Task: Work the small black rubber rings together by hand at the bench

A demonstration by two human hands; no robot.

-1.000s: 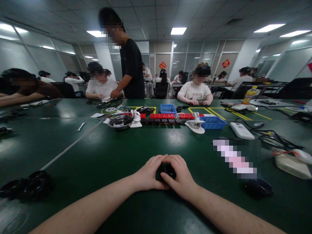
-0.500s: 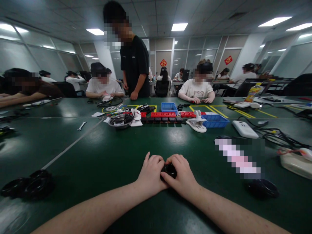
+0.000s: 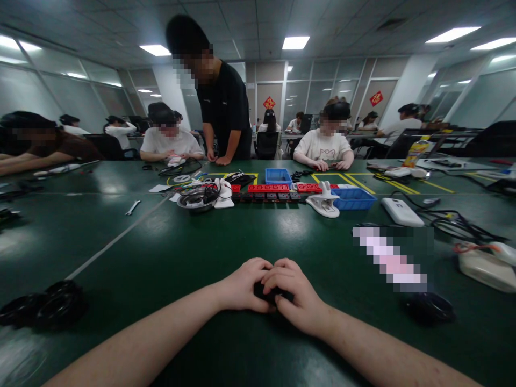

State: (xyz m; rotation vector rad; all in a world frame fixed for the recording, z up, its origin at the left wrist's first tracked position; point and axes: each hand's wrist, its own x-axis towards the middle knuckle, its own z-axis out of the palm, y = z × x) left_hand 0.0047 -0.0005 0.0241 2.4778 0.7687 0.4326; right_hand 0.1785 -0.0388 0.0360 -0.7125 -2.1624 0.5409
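Note:
Both my hands meet over the green table [image 3: 193, 252], in the middle near the front. Between them is a small, black, ring-shaped part [image 3: 264, 291], mostly covered by fingers, so its exact kind does not show. My left hand [image 3: 245, 285] curls around its left side, thumb in front. From the right, my right hand [image 3: 296, 295] grips it with bent fingers across the top. Similar glossy black rings [image 3: 60, 303] lie in a group at the far left, and another black ring [image 3: 430, 308] lies at the right.
Beyond my hands stand a metal bowl of cables [image 3: 197, 198], a white clip base [image 3: 324, 201], red socket strips [image 3: 268, 188] and a blue tray [image 3: 355, 199]. A wrench [image 3: 133, 207] lies left; a white device [image 3: 402, 211] and cables lie right. Co-workers sit opposite; one person [image 3: 223, 102] stands.
My left fingers have drawn in and my right fingers now reach over the black part, hiding its hole. The standing person has leaned lower, hands on the table.

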